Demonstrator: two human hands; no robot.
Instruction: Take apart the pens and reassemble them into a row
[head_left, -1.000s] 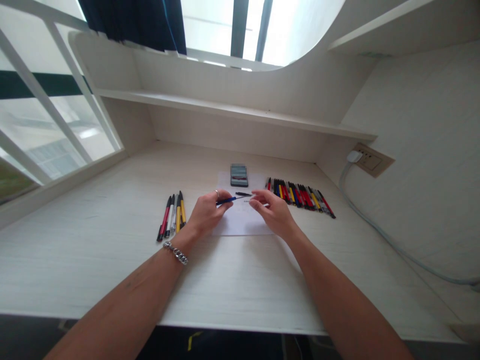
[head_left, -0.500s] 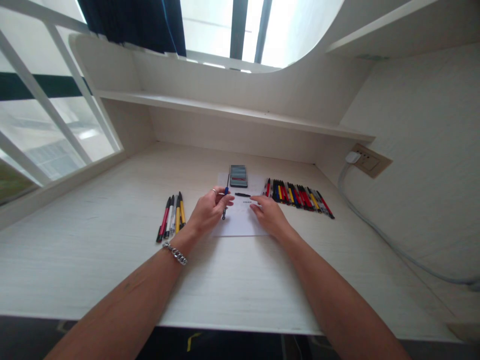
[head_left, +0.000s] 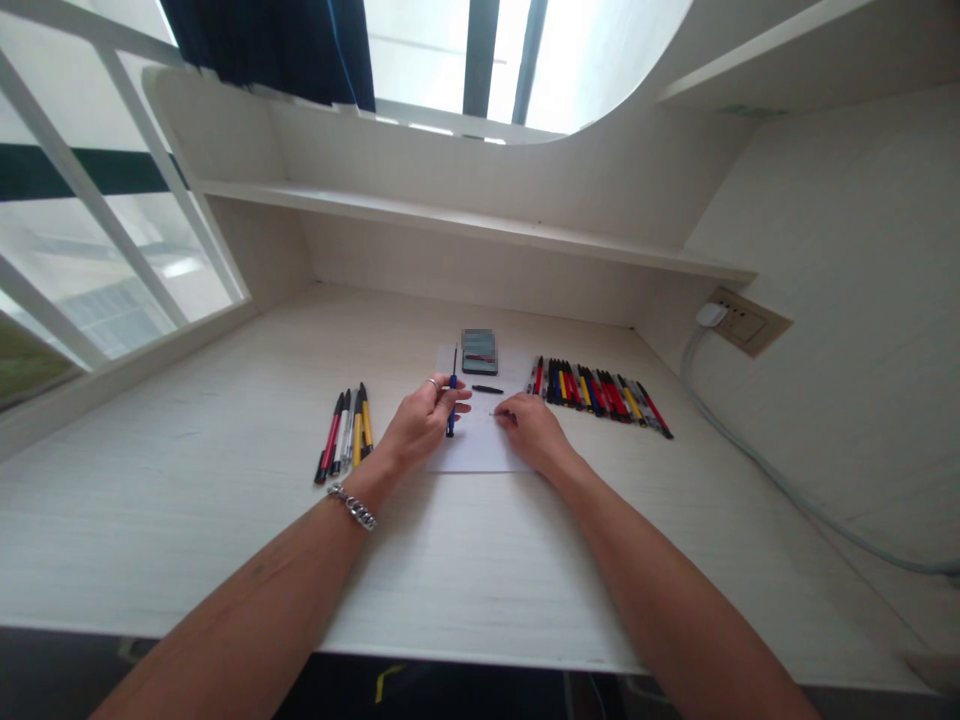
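Note:
My left hand (head_left: pixel 420 420) pinches a blue pen barrel (head_left: pixel 451 412) and holds it nearly upright over a white sheet of paper (head_left: pixel 480 440). A ring is on one finger and a chain bracelet on the wrist. My right hand (head_left: pixel 525 430) rests on the paper with its fingers drawn together on a thin pale part (head_left: pixel 496 413) that I cannot name. A small black pen piece (head_left: pixel 487 389) lies loose on the paper just beyond both hands.
A row of several red, blue, yellow and black pens (head_left: pixel 600 395) lies to the right, and a smaller group of pens (head_left: pixel 345 435) to the left. A phone (head_left: pixel 478 351) lies behind the paper. A wall socket (head_left: pixel 742 320) with a cable (head_left: pixel 787 490) is at right.
My left hand has turned the blue pen barrel from lying level to nearly upright. My right hand has slid slightly left and lowered onto the paper.

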